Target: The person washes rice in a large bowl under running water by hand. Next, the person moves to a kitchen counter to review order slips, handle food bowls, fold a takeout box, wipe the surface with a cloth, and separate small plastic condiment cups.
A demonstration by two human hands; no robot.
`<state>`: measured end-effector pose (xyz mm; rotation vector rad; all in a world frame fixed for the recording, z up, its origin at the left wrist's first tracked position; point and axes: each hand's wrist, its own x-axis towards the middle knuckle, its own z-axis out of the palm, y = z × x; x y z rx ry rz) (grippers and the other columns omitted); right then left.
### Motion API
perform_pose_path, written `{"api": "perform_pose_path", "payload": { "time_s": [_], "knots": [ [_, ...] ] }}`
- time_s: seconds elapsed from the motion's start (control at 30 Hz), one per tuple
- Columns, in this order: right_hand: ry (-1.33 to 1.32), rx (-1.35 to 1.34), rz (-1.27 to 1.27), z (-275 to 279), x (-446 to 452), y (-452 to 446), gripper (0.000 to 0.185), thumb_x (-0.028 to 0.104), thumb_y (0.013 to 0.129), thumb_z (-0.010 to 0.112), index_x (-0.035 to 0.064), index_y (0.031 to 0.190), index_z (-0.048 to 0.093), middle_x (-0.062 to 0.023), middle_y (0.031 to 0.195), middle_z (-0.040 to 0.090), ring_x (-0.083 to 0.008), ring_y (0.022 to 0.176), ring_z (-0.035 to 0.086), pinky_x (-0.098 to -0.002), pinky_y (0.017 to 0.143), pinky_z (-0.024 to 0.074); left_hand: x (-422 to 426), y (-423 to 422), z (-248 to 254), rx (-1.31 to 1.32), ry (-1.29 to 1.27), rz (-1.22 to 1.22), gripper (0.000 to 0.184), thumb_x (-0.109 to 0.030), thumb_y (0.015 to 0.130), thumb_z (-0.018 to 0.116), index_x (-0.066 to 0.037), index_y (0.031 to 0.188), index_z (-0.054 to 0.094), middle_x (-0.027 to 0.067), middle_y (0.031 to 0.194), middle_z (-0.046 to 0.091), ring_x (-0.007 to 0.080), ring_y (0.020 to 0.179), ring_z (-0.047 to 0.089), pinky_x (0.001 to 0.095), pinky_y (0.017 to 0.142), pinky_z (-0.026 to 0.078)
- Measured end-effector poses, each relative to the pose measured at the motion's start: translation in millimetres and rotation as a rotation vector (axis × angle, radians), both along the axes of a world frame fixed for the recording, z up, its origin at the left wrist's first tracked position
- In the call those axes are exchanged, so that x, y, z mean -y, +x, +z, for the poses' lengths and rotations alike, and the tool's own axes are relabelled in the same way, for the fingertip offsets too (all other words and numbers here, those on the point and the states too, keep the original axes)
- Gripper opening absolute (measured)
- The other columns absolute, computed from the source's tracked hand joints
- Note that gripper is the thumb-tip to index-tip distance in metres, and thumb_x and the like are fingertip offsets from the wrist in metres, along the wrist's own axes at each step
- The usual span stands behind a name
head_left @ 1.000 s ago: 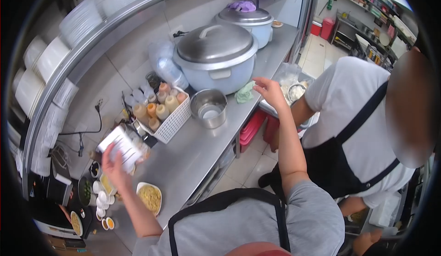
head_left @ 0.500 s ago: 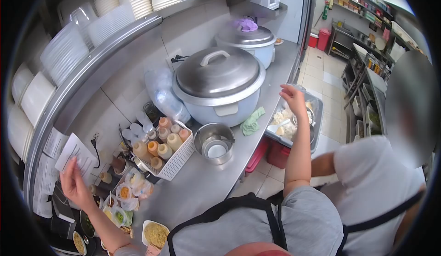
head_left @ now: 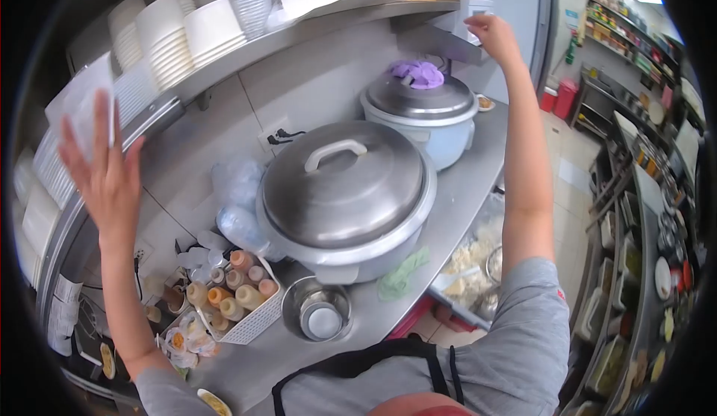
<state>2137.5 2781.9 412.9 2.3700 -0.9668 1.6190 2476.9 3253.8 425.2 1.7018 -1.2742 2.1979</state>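
My left hand (head_left: 108, 173) is raised at the left, its fingers reaching up over a white paper slip (head_left: 84, 106). The slip stays with the hand, in front of stacked clear plastic lids (head_left: 134, 80); its exact grip is partly hidden. My right hand (head_left: 493, 36) is up at the right, fingers loosely bent, with nothing visible in it. It appears close to a white boxy device (head_left: 472, 14) on the upper shelf; I cannot tell whether they touch. Below, between my arms, stands a big rice cooker (head_left: 343, 184) with its metal lid on.
A second cooker (head_left: 418, 113) carries a purple cloth (head_left: 420, 74). Near the counter's front are a metal pot (head_left: 317, 308), a green cloth (head_left: 403, 272) and a white basket (head_left: 250, 325) of sauce bottles. The steel shelf (head_left: 306, 24) overhangs the counter, holding stacked white bowls (head_left: 164, 39).
Both my hands have risen, the left with the paper slip, the right from above the food bin to shelf height. My view has shifted, and the co-worker at the right is out of sight.
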Motion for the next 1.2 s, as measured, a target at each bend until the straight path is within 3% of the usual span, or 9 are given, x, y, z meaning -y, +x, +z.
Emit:
{"api": "perform_pose_path", "payload": {
  "time_s": [0.1, 0.2, 0.27, 0.4, 0.47, 0.57, 0.8, 0.87, 1.2],
  "knots": [
    [0.078, -0.154, 0.011, 35.6, 74.5, 20.9, 0.021, 0.019, 0.075, 0.058, 0.0122, 0.093, 0.066, -0.0124, 0.087, 0.064, -0.0275, 0.081, 0.061, -0.0346, 0.073, 0.047, 65.2, -9.1, 17.2, -0.066, 0.002, -0.002, 0.056, -0.038, 0.083, 0.05, -0.017, 0.132, 0.036, -0.0085, 0.14, 0.026, 0.0268, 0.132, 0.015, 0.0439, 0.107, 0.004],
    [-0.043, -0.247, 0.082, 60.2, 135.3, 73.6, 0.023, 0.023, 0.074, 0.062, 0.0132, 0.094, 0.066, -0.0111, 0.09, 0.064, -0.0256, 0.082, 0.061, -0.0332, 0.075, 0.0459, 96.3, 3.8, 14.7, -0.082, -0.043, 0.053, 0.055, -0.042, 0.083, 0.048, -0.018, 0.131, 0.037, -0.0088, 0.14, 0.027, 0.0271, 0.132, 0.015, 0.0476, 0.106, 0.008],
    [0.063, -0.31, 0.32, 70.0, 143.4, 110.3, 0.023, 0.024, 0.074, 0.061, 0.0131, 0.093, 0.066, -0.0101, 0.089, 0.065, -0.0255, 0.083, 0.06, -0.0332, 0.075, 0.0455, 103.6, 11.6, 10.0, -0.078, -0.058, 0.088, 0.054, -0.041, 0.083, 0.048, -0.018, 0.131, 0.037, -0.0082, 0.139, 0.028, 0.0271, 0.131, 0.016, 0.0482, 0.105, 0.009],
    [-0.114, -0.342, 0.389, 81.5, 176.7, 163.3, 0.022, 0.024, 0.073, 0.06, 0.0134, 0.092, 0.067, -0.0102, 0.086, 0.065, -0.0265, 0.081, 0.06, -0.0332, 0.074, 0.0458, 112.3, 11.0, 9.8, -0.082, -0.068, 0.087, 0.049, -0.037, 0.084, 0.049, -0.017, 0.129, 0.041, -0.0062, 0.137, 0.033, 0.0271, 0.129, 0.021, 0.0488, 0.104, 0.014],
    [0.099, -0.548, 0.427, 92.3, 184.3, 173.6, 0.024, 0.02, 0.072, 0.058, 0.0158, 0.095, 0.066, -0.0106, 0.087, 0.064, -0.0274, 0.081, 0.059, -0.034, 0.073, 0.0453, 113.5, 12.5, 7.7, -0.066, -0.064, 0.135, 0.047, -0.035, 0.085, 0.048, -0.016, 0.127, 0.043, -0.0057, 0.135, 0.035, 0.0271, 0.128, 0.024, 0.0478, 0.104, 0.015],
    [-0.032, -0.513, 0.281, 109.4, 177.5, 169.8, 0.025, 0.016, 0.072, 0.057, 0.0164, 0.095, 0.065, -0.01, 0.089, 0.063, -0.0267, 0.081, 0.058, -0.0342, 0.072, 0.0446, 114.7, 9.4, 8.3, -0.045, -0.059, 0.194, 0.042, -0.031, 0.086, 0.048, -0.014, 0.124, 0.047, -0.0049, 0.133, 0.039, 0.027, 0.126, 0.028, 0.0453, 0.103, 0.018],
    [-0.13, -0.187, 0.515, 98.6, 199.4, 165.6, 0.021, 0.013, 0.072, 0.055, 0.0127, 0.091, 0.066, -0.0097, 0.088, 0.063, -0.027, 0.082, 0.057, -0.0335, 0.073, 0.0444, 118.6, 1.7, 7.1, -0.018, -0.02, 0.262, 0.041, -0.027, 0.083, 0.049, -0.011, 0.121, 0.05, -0.0028, 0.13, 0.043, 0.026, 0.123, 0.033, 0.0389, 0.1, 0.025],
    [0.019, -0.466, 0.597, 97.3, 201.5, 167.9, 0.023, 0.015, 0.072, 0.056, 0.0134, 0.093, 0.065, -0.0111, 0.088, 0.063, -0.0277, 0.083, 0.058, -0.0342, 0.074, 0.0445, 119.7, 1.0, 6.9, -0.002, -0.014, 0.267, 0.042, -0.027, 0.082, 0.05, -0.011, 0.121, 0.05, -0.0026, 0.13, 0.044, 0.0258, 0.122, 0.034, 0.0385, 0.099, 0.026],
    [-0.168, -0.595, 0.224, 110.5, 166.0, 177.6, 0.022, 0.021, 0.072, 0.057, 0.0153, 0.092, 0.066, -0.0108, 0.086, 0.063, -0.0273, 0.082, 0.058, -0.0352, 0.073, 0.0455, 116.9, 2.5, 3.1, -0.017, -0.023, 0.284, 0.044, -0.026, 0.08, 0.054, -0.011, 0.121, 0.051, -0.0029, 0.129, 0.044, 0.0246, 0.121, 0.036, 0.0358, 0.097, 0.028]
  ]
}}
